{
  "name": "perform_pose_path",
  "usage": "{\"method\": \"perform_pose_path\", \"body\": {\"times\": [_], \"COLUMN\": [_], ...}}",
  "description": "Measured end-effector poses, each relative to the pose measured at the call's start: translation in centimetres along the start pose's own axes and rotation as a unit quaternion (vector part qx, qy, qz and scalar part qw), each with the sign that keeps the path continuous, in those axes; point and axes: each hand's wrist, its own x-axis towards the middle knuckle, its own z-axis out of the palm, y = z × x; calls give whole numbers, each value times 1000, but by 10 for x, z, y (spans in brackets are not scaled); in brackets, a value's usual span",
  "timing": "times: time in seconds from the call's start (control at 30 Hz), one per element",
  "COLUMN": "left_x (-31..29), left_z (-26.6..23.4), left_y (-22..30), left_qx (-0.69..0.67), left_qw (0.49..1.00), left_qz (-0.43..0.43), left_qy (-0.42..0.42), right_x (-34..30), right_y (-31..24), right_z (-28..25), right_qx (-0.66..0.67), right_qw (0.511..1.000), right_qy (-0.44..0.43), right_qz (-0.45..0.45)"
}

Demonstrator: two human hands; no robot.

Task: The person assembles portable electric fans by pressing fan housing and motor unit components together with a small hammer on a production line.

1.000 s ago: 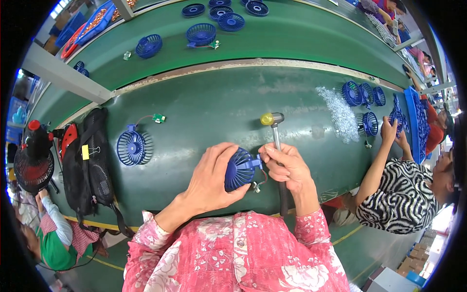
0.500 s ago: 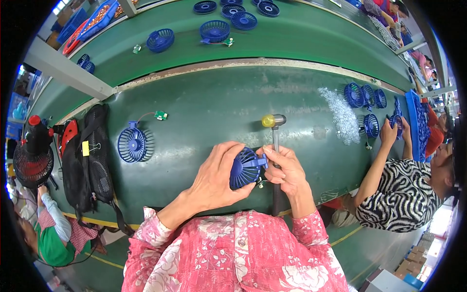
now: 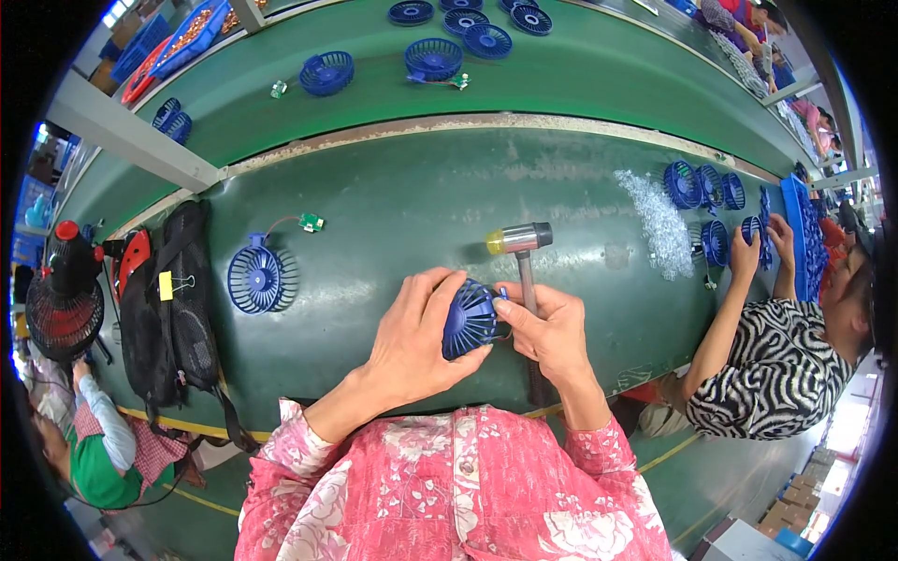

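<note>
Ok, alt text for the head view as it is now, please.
A person's left grip holds a blue fan housing over a green workbench, while the right grip touches its edge and holds a yellow-tipped hammer. Another housing, wired to a small circuit board, lies to the left; a co-worker is at the right.

The hammer [image 3: 522,239] in the right grip [image 3: 557,332] has turned, its yellow end swung toward nine o'clock. Up at twelve, I see the blue fan cages [image 3: 433,60] have slid along the green belt [image 3: 561,86] toward three. Over at three, the co-worker's far forearm [image 3: 786,278] has shifted toward twelve.
</note>
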Motion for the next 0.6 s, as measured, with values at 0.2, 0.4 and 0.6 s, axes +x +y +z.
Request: {"method": "perform_pose_path", "body": {"times": [0.2,0.4,0.6], "left_x": [12,47,98], "left_z": [-19,-78,-153], "left_y": [-11,-23,-102], "left_qx": [-181,-104,332], "left_qw": [960,983,920], "left_qz": [-185,-140,-58], "left_qy": [-107,-64,202], "right_x": [7,9,-5], "right_y": [-6,-21,-30], "right_z": [1,-5,-17], "right_qx": [109,-104,8], "right_qw": [994,972,878], "right_qy": [19,162,285], "right_qz": [-9,-132,-384]}}
